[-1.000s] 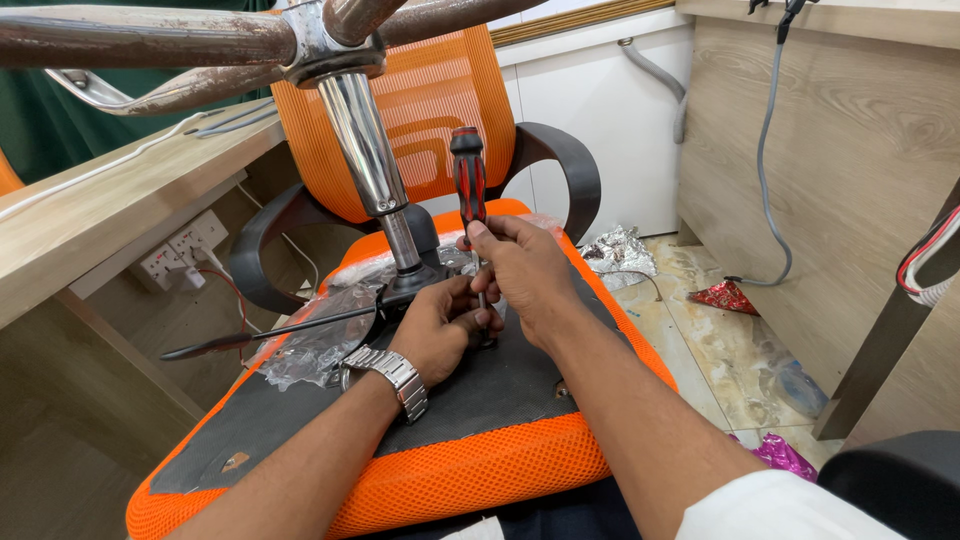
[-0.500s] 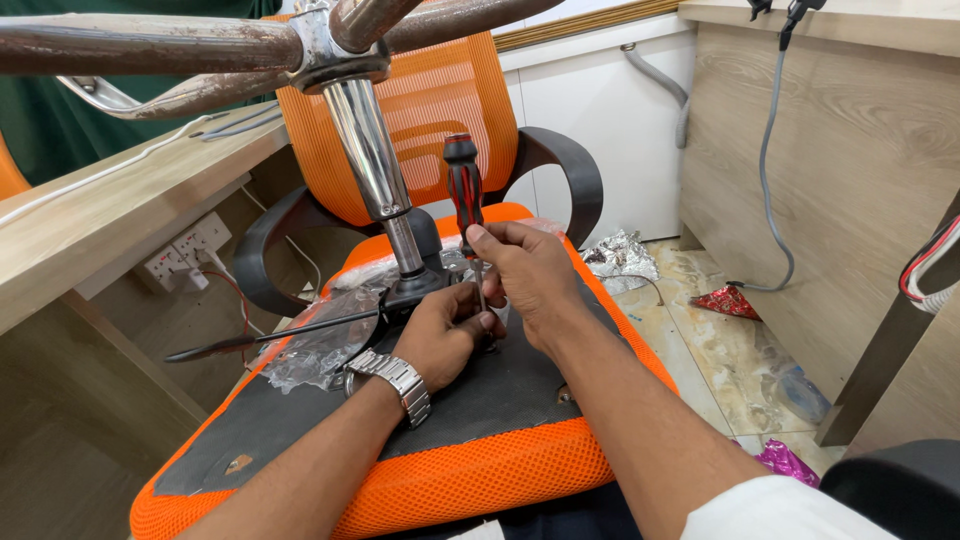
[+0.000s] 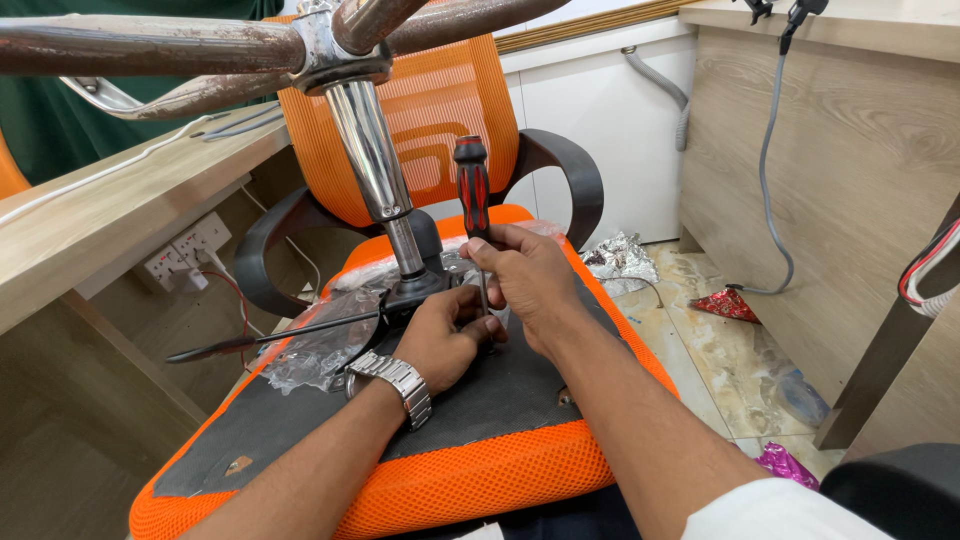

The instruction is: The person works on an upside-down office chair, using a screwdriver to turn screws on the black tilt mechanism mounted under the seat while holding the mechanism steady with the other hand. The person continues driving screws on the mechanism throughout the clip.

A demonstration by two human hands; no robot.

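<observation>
Head view: your right hand [image 3: 525,280] grips the upright screwdriver [image 3: 472,195]; your left hand [image 3: 445,335] curls closed at its tip.
Seat [image 3: 420,490] edge near; floor [image 3: 700,350] open right.

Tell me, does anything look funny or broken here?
Yes. The orange mesh office chair lies upside down, its rusty metal legs sticking up. Both hands work a red-and-black screwdriver at its underside. Crumpled silver foil and a red wrapper litter the floor.

Screwdriver [image 3: 472,195] tip hidden behind left hand [image 3: 445,335]; chair base [image 3: 150,45] legs cut off at frame's top edge.
</observation>
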